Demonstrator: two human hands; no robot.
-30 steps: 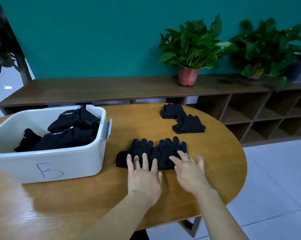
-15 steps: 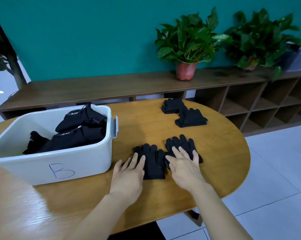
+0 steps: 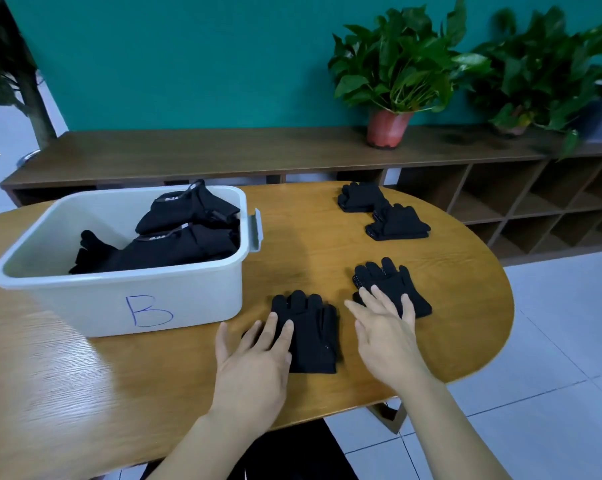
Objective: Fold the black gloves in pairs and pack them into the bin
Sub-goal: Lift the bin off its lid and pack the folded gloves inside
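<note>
Here two black gloves are laid apart on the table, each pressed under a flat, open hand, nothing gripped. Pairing seems underway; stacking, folding, then the bin are called for.

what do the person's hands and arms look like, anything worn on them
Both the left hand and right hand are bare: no gloves, rings or watch show. Both forearms are uncovered down to the frame edge, with no sleeve in view. The fingers carry no markings.
</note>
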